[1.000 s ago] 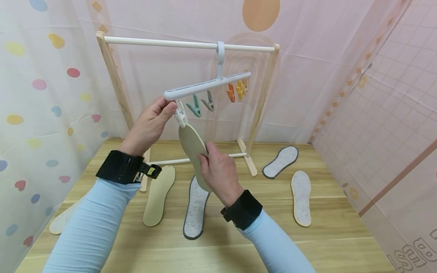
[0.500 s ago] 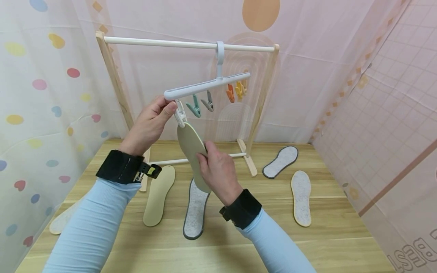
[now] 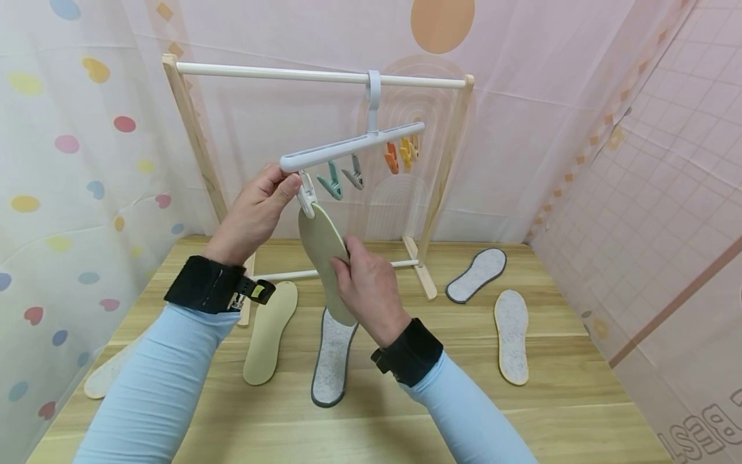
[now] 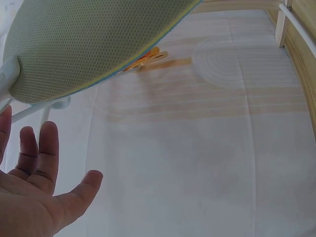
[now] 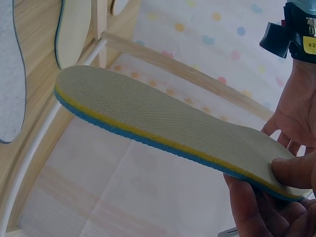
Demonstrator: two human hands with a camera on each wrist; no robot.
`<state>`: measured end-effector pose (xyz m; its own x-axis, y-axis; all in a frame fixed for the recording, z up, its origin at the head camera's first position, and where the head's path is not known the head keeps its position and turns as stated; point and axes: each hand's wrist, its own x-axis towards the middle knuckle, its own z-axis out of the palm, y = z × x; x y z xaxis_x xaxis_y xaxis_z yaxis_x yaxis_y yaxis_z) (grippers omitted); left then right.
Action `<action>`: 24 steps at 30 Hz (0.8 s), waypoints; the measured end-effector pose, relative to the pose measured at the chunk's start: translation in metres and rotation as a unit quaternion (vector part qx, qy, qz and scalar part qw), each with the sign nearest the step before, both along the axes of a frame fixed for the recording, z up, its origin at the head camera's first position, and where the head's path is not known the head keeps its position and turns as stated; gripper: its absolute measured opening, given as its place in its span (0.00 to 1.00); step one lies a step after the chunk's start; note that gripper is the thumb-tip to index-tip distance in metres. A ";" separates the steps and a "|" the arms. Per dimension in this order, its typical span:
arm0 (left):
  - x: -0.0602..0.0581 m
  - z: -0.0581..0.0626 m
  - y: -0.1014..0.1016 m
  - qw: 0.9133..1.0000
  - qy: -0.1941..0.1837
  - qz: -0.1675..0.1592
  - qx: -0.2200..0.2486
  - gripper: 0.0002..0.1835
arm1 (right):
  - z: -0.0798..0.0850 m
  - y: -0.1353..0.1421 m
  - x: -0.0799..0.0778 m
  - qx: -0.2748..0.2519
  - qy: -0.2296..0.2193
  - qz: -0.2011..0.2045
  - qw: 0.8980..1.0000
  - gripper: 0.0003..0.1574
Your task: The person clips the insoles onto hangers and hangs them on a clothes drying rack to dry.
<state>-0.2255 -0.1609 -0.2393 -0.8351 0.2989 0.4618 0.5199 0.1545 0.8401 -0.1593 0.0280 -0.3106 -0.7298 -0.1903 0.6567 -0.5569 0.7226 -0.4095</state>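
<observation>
A beige-green insole (image 3: pixel 321 251) with a yellow and blue edge hangs tilted below a white clothespin (image 3: pixel 307 193). The clothespin's lower end overlaps the insole's top end. My left hand (image 3: pixel 249 212) pinches the clothespin's upper end between thumb and fingers, beneath the left end of a pale blue hanger (image 3: pixel 330 151). Around the insole's right edge, my right hand (image 3: pixel 373 290) grips with the thumb on its mesh face. In the right wrist view that thumb presses the insole (image 5: pixel 148 106) from above, with fingers beneath.
The hanger hooks over the rack's white rail (image 3: pixel 278 72). Green (image 3: pixel 331 182), grey (image 3: pixel 353 173), orange (image 3: pixel 391 158) and yellow (image 3: pixel 406 153) clothespins hang from it. On the wooden table lie a beige insole (image 3: pixel 271 332) and several grey felt ones, including one (image 3: pixel 333 364) below my right hand.
My right hand has shifted slightly left with the insole, whose top end has moved up and left, deeper into the clothespin. My left hand has hardly moved.
</observation>
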 end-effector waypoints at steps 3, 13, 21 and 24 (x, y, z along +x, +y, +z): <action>0.001 0.000 -0.001 1.000 -0.003 0.001 -0.005 0.23 | 0.001 0.000 0.000 -0.001 -0.001 0.001 1.000 0.13; 0.001 0.000 -0.002 1.000 -0.010 -0.010 0.002 0.25 | 0.002 -0.001 -0.001 0.000 -0.012 0.001 1.000 0.13; 0.000 -0.002 -0.004 1.000 -0.027 -0.011 0.005 0.25 | 0.003 -0.002 -0.001 0.002 -0.019 0.000 1.000 0.14; -0.002 -0.002 -0.005 0.999 -0.031 -0.015 0.013 0.24 | 0.002 -0.002 -0.002 0.005 -0.016 -0.001 1.000 0.14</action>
<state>-0.2275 -0.1655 -0.2417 -0.8536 0.3121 0.4172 0.4705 0.1180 0.8745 -0.1609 0.0262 -0.3085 -0.7504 -0.1949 0.6316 -0.5419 0.7285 -0.4190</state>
